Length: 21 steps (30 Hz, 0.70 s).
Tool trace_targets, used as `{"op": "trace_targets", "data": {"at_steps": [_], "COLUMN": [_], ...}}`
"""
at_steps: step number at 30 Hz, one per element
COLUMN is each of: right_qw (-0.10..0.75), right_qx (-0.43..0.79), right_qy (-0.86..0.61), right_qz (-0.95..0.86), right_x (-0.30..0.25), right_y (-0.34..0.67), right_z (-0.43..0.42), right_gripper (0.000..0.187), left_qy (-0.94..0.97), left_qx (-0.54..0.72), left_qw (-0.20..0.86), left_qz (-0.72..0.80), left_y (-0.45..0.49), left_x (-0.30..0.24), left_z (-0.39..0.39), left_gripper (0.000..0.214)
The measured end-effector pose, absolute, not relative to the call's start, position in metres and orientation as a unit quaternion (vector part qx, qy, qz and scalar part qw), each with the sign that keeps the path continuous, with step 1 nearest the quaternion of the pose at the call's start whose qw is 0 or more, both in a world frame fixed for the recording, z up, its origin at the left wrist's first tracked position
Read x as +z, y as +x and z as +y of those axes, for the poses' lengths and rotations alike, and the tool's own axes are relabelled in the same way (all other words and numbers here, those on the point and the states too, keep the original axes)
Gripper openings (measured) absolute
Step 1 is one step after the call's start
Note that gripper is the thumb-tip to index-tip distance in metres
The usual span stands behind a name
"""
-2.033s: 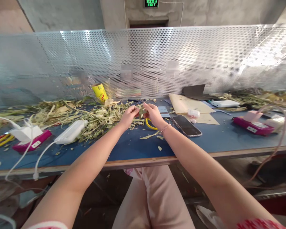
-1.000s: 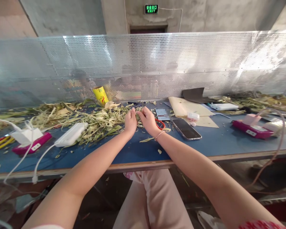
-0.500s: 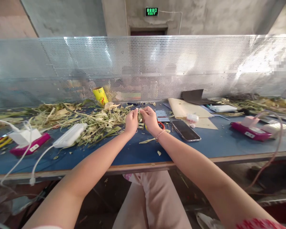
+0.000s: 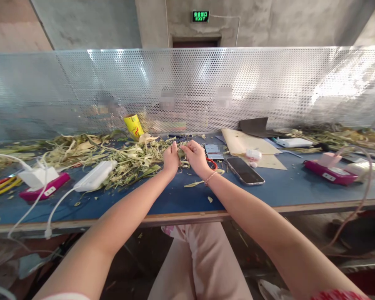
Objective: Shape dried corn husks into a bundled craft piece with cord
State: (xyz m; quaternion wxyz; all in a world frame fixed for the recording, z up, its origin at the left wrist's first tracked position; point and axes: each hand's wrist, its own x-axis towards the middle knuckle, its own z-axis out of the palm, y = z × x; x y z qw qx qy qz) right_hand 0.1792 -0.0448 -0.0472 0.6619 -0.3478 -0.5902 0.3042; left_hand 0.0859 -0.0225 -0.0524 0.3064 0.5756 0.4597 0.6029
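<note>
Both hands are close together over the middle of the blue table [image 4: 170,198], at the right end of a heap of dried, pale green plant leaves and stems [image 4: 134,160]. My left hand [image 4: 171,159] is closed, thumb up, at the heap's edge. My right hand [image 4: 196,157] is pinched, its fingertips pointing toward the left hand. Whatever lies between the fingertips is too small to make out. A red ring-like item [image 4: 213,165] shows partly behind the right wrist. Beside it lies a card-like item with a pale screen or label [image 4: 214,151].
A black phone [image 4: 245,171], a beige paper sheet [image 4: 237,141] and a small white case [image 4: 253,156] lie on the right. Magenta power strips [image 4: 45,187] with cables and a white power bank [image 4: 95,176] stand left. A yellow tube [image 4: 133,126] leans by the perforated metal screen [image 4: 193,83].
The fingertips have moved slightly apart, with the left hand shifting a little left and the right fingers tilting. The whole view has shifted slightly.
</note>
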Motion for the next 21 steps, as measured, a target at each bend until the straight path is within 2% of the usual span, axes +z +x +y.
{"op": "trace_targets", "data": {"at_steps": [9, 21], "right_qw": [0.697, 0.684], "right_qx": [0.375, 0.386], "right_qy": [-0.324, -0.311], "right_qz": [-0.519, -0.535], "right_x": [-0.050, -0.049], "right_y": [0.183, 0.179], "right_z": [-0.035, -0.036], "right_gripper": [0.030, 0.035], "left_qy": [0.676, 0.617], "left_qx": [0.590, 0.603], "left_qw": [0.148, 0.275], "left_qz": [0.416, 0.424], "left_y": [0.083, 0.081], "left_x": [-0.038, -0.054], "left_z": [-0.044, -0.018], "left_gripper": [0.042, 0.048]}}
